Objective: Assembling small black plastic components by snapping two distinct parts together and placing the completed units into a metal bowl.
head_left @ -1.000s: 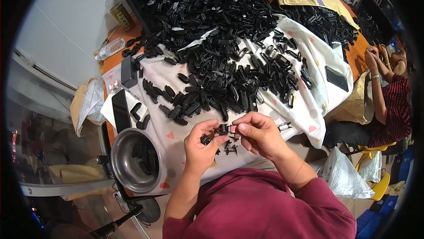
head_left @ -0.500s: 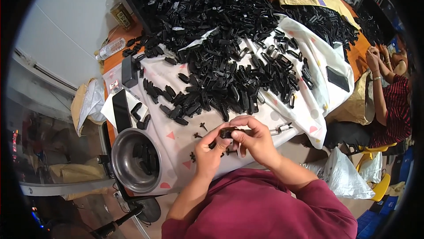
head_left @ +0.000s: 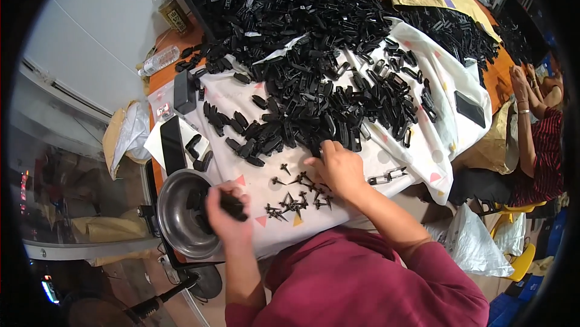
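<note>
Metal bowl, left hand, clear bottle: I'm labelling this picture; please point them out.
Metal bowl (head_left: 173, 213), head view, bare inner wall.
Left hand (head_left: 222, 216), head view, its middle.
Clear bottle (head_left: 161, 60), head view, its side.

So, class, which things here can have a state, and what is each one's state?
Black pile: loose, heaped.
Left hand: fingers around a black piece, motion-blurred.
Right hand: fingers at the pile's near edge, grip unclear.
Metal bowl: upright, partly filled.
Small dark parts: scattered.
White cloth: rumpled at right.
Clear bottle: lying on its side.
Yellow-capped bottle: upright, capped.
</note>
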Tool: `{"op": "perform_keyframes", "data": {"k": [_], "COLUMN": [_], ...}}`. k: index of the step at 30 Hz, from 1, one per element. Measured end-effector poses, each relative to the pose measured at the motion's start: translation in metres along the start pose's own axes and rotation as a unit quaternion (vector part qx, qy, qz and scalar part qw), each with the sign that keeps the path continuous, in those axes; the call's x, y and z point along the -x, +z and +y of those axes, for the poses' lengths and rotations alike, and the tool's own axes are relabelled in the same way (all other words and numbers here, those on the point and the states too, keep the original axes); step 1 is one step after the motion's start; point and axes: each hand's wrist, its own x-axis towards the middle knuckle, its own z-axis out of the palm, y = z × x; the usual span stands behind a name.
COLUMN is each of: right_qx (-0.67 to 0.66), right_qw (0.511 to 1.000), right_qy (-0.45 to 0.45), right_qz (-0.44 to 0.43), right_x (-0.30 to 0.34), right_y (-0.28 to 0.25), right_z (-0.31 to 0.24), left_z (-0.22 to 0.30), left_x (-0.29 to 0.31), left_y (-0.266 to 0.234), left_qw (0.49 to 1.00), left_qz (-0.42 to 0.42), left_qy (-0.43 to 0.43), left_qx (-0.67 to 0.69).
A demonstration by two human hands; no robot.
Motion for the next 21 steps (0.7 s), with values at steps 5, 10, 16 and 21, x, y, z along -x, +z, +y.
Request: {"op": "perform_keyframes", "data": {"k": [5,10,16,21], "right_qx": [0.082,-0.173,-0.413,-0.568], "right_qw": [0.988,0.981,0.898,0.81], "right_qy": [-0.034,0.08,0.151,0.142], "right_qz": [0.125,0.022,-0.008,-0.031], "right_x": [-0.003,0.011,0.025,0.012], "right_y": [0.02,-0.009,-0.023,-0.033], "right_z": [0.011,0.004,0.015,-0.005], "left_z": [0.01,-0.027,-0.032,-0.021], "left_x": [-0.009,-0.038,-0.041,-0.008], "left_y": [0.022,0.057,0.061,0.071], "left_qw": [0.983,0.538,0.473,0.568], "left_qz": [0.055,-0.07,-0.106,-0.313], "left_qy": [0.08,0.327,0.346,0.412], "left_qx": [-0.156,-0.774,-0.803,-0.64]}}
